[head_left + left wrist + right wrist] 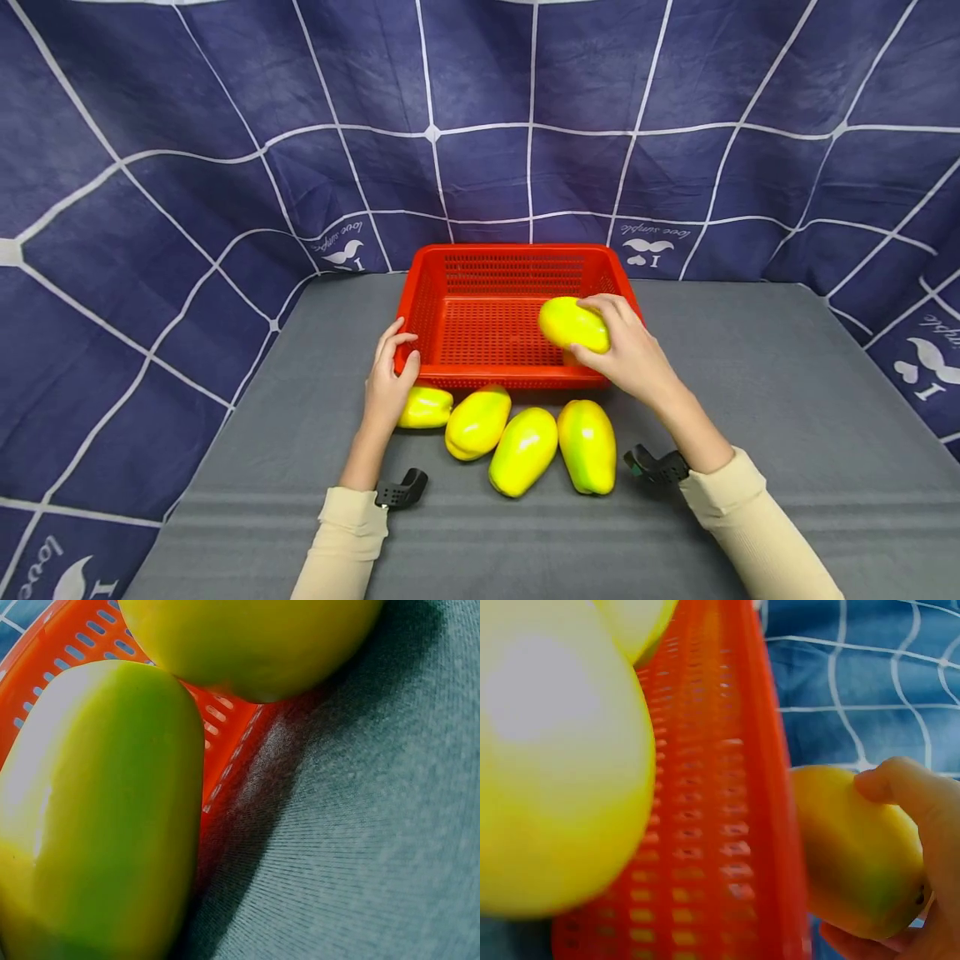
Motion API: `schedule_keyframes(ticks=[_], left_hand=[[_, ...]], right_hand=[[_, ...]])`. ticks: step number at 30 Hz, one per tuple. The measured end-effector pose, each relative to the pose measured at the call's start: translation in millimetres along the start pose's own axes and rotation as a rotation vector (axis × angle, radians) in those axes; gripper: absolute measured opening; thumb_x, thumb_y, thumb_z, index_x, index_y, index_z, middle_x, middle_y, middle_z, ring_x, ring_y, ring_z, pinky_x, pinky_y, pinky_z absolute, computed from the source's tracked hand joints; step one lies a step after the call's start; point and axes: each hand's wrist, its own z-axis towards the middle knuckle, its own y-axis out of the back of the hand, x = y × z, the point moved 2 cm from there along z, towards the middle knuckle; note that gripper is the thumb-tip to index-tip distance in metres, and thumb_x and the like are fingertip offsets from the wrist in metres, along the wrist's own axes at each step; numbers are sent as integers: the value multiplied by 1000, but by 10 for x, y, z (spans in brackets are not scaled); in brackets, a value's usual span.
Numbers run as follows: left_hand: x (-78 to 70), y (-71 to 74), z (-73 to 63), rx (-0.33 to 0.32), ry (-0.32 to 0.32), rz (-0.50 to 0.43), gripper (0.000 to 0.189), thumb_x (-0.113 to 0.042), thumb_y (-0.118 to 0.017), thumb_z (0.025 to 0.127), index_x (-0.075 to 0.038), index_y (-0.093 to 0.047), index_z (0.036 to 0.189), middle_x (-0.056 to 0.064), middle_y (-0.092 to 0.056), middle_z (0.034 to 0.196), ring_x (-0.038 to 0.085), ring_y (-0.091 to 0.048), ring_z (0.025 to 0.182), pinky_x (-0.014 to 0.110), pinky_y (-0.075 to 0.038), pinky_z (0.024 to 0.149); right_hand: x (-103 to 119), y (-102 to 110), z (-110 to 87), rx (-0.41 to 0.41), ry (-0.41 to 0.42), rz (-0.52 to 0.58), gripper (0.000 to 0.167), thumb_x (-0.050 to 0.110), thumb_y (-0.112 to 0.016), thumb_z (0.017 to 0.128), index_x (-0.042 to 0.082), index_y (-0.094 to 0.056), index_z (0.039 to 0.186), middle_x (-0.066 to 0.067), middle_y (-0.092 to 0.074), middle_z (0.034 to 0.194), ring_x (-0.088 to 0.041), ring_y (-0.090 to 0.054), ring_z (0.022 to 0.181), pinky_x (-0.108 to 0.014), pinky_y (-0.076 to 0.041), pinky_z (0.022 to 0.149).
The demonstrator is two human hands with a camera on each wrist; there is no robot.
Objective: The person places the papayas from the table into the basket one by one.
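We have one yellow fruit (572,323) in our right grip (632,352), thumb and fingers curved around it, over the right part of the red basket (495,372). Our left grip (390,375) bends loosely onto the basket's near left corner. Four other fruits (477,422) lie before it on the grey desk (750,392), a blue curtain (480,83) behind.

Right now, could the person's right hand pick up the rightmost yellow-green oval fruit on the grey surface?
Probably not immediately: the right hand already grips another yellow oval fruit over the red plastic basket. Once freed, it likely could: nothing visible covers the rightmost fruit.
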Motion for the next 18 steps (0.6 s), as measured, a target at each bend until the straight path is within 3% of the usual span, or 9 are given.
schedule_keyframes(ticks=[8,18], left_hand=[[1,-2,7,14,12,8,32,-16,-53,95,-6,-60,124,2,-42,157,28,-40,144,65,-35,107],[-1,4,-13,10,10,1,30,-17,-53,95,-7,-60,123,3,-42,156,30,-40,144,65,-34,108]], right_hand=[[56,-257,246,170,-27,-99,50,31,-73,87,13,-56,130,-12,-56,131,-31,-54,109,-52,-50,80],[46,-416,243,258,4,-95,39,39,-66,92,10,-68,119,-11,-64,119,-28,-63,98,-48,-52,88]])
